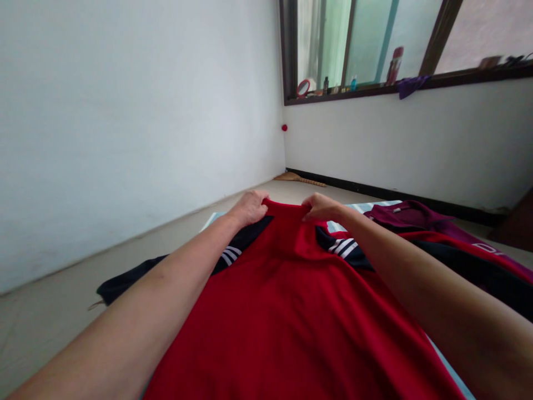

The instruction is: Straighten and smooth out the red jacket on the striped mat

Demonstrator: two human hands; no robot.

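Note:
A red sports shirt (291, 300) with dark shoulders and white stripes lies spread flat before me on a light striped mat (358, 208). My left hand (250, 206) is closed on the left side of the shirt's collar. My right hand (322, 207) pinches the collar's right side. Both arms stretch forward over the shirt. One dark sleeve (129, 280) lies out to the left on the floor.
A maroon garment (410, 215) and other red and dark clothes (478, 261) lie to the right. White walls meet at the far corner. A broom (297, 178) lies by the wall. The window sill (375, 86) holds bottles, a small mirror and a purple cloth.

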